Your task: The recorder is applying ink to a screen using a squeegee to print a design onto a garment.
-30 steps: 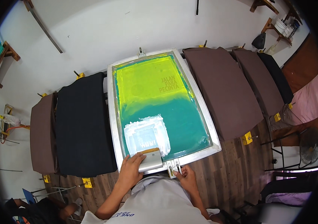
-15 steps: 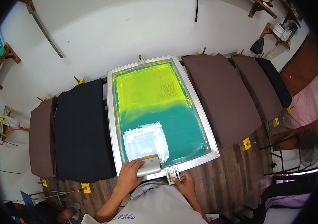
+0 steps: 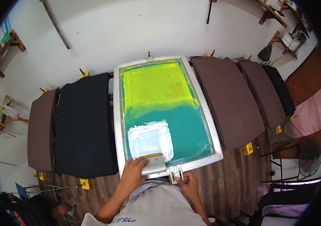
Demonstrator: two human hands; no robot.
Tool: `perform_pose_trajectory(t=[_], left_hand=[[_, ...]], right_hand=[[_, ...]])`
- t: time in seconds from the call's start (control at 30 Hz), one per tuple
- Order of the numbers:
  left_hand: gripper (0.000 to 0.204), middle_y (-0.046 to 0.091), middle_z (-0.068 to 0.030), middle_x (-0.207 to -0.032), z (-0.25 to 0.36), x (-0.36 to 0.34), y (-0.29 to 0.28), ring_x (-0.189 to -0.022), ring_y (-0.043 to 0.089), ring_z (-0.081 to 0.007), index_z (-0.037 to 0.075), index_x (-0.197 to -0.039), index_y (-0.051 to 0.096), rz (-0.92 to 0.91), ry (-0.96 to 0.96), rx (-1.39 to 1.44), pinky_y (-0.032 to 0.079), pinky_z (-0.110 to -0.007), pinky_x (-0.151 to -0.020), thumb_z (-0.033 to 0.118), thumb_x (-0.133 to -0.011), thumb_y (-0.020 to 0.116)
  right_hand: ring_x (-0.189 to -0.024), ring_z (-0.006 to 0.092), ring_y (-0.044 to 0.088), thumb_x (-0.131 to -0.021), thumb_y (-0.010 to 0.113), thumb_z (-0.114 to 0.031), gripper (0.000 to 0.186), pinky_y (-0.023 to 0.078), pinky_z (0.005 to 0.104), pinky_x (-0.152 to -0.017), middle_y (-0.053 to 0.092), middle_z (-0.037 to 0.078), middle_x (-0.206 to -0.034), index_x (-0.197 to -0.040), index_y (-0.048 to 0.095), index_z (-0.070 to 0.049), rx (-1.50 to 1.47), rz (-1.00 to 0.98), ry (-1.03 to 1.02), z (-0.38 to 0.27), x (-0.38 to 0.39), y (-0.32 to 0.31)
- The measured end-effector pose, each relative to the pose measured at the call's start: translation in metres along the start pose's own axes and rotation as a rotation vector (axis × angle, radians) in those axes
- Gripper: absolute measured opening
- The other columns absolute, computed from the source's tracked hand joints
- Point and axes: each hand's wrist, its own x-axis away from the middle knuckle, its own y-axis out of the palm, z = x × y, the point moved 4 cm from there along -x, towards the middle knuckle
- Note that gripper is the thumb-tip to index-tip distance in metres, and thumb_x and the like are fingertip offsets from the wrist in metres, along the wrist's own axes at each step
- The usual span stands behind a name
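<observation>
A silver squeegee (image 3: pixel 155 166) with a brown blade rests at the near edge of a printing screen, at the lower rim of a patch of white ink (image 3: pixel 164 140). My left hand (image 3: pixel 133 172) is closed around the squeegee's left end. The screen's metal frame (image 3: pixel 208 113) surrounds a teal mesh (image 3: pixel 181 128) with a yellow-green far half. At the frame's near edge is a slotted metal bracket (image 3: pixel 175 174). My right hand (image 3: pixel 189 185) pinches at this bracket's right side, thumb and forefinger close together. Its other fingers are curled.
Dark cloth (image 3: pixel 85 128) and brown cloth (image 3: pixel 41 132) cover boards to the left. More brown-covered boards (image 3: pixel 228 101) stand to the right, with yellow brackets (image 3: pixel 248 148) at their ends. A floor fan (image 3: pixel 310 164) is at the right. Another person's leg (image 3: pixel 60 209) shows at the lower left.
The view has shifted a little, so the screen appears slightly farther right. My left hand stays on the squeegee and my right hand at the bracket.
</observation>
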Motion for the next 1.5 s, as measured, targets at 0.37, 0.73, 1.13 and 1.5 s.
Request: perform_pose_trajectory(t=[0.37, 0.73, 1.13, 1.5], left_hand=[[0.059, 0.059, -0.0146, -0.132, -0.008, -0.003, 0.013, -0.125, 0.055, -0.031, 0.004, -0.125, 0.059, -0.004, -0.01, -0.007, 0.035, -0.053, -0.112, 0.001, -0.068, 0.073], [0.052, 0.063, -0.0158, -0.125, -0.014, -0.008, 0.016, -0.119, 0.058, -0.0335, 0.004, -0.12, 0.062, 0.042, -0.01, 0.056, 0.039, -0.053, -0.108, -0.003, -0.069, 0.07], [0.051, 0.067, -0.0193, -0.112, -0.016, -0.016, 0.01, -0.103, 0.063, -0.0384, 0.001, -0.115, 0.066, 0.002, -0.002, 0.121, 0.049, -0.045, -0.093, -0.009, -0.065, 0.064], [0.032, 0.07, -0.0223, -0.089, -0.043, -0.09, -0.012, -0.086, 0.068, -0.0409, 0.006, -0.103, 0.071, 0.061, 0.05, 0.145, 0.055, -0.048, -0.079, -0.002, -0.074, 0.062]], right_hand=[[-0.061, 0.0052, 0.044, -0.084, 0.079, -0.021, 0.026, 0.039, 0.0236, -0.056, 0.054, -0.002, -0.069, -0.086, 0.061, -0.003, 0.075, -0.045, 0.033, 0.012, -0.001, -0.004], [-0.076, 0.0348, 0.067, -0.088, 0.073, -0.033, 0.04, 0.053, 0.0431, -0.071, 0.07, 0.018, -0.085, -0.105, 0.067, 0.003, 0.738, -0.357, -0.057, -0.08, -0.008, -0.015], [-0.114, 0.0347, 0.057, -0.071, 0.073, -0.006, 0.042, 0.052, 0.0445, -0.087, 0.059, 0.017, -0.119, -0.112, 0.062, -0.005, 1.174, -0.642, -0.435, -0.117, -0.063, 0.106], [-0.089, 0.0369, 0.067, -0.069, 0.067, -0.004, 0.025, 0.055, 0.0473, -0.076, 0.069, 0.019, -0.092, -0.094, 0.069, -0.007, 1.132, -0.6, -0.471, -0.152, -0.131, 0.116]])
